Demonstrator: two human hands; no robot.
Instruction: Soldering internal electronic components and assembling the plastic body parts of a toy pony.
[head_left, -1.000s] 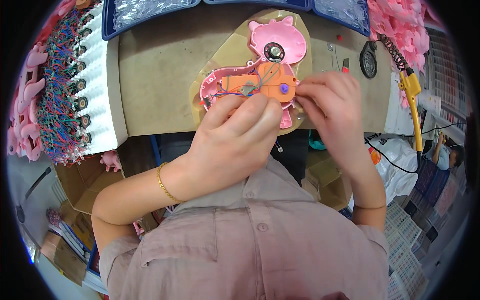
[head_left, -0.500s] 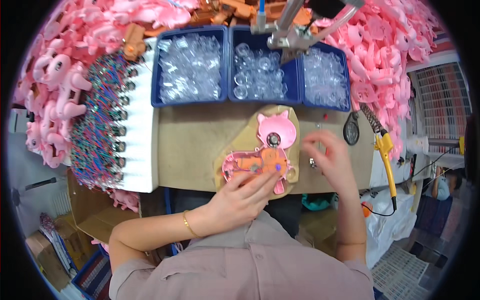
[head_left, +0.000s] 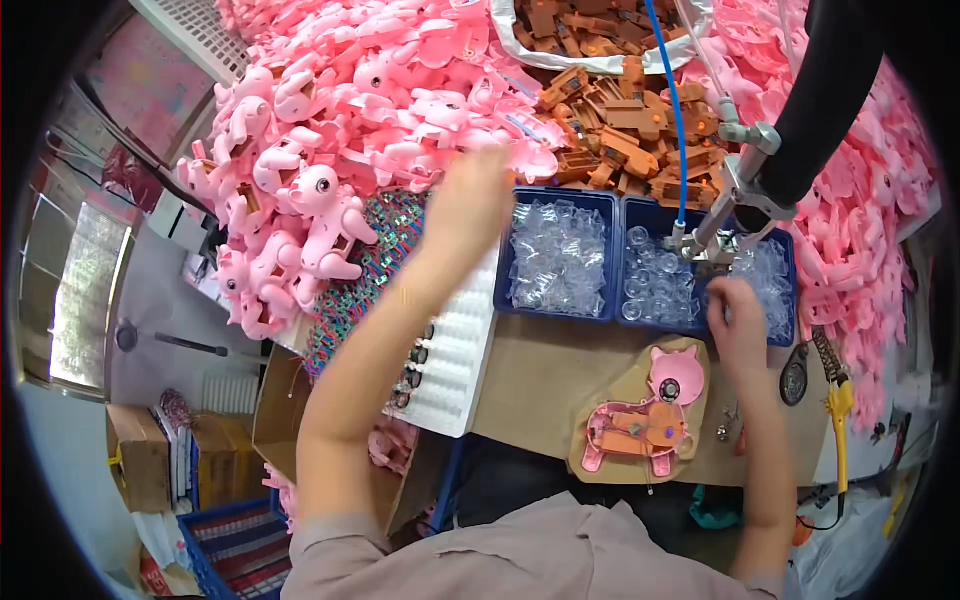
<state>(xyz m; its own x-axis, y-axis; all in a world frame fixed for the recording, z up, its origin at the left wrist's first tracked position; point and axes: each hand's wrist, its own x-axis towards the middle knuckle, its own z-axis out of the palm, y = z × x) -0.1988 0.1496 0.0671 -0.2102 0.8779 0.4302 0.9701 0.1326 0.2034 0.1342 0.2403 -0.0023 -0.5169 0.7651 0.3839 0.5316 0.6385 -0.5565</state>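
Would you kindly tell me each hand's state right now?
Left hand: blurred, near the pink parts; grip cannot be told.
Right hand: fingers curled near the metal tool; holding cannot be told.

Left hand (head_left: 475, 200) blurred, in front of pink toy parts (head_left: 435, 108), far left; grip unclear. Right hand (head_left: 738, 318) by near side of blue bins (head_left: 614, 260) holding clear pieces (head_left: 558, 255); grip unclear. Open pink toy shell (head_left: 678, 378) lies near, orange block (head_left: 662, 427) inside. Yellow soldering iron (head_left: 840, 412) right, white foam tray (head_left: 462, 365) left.
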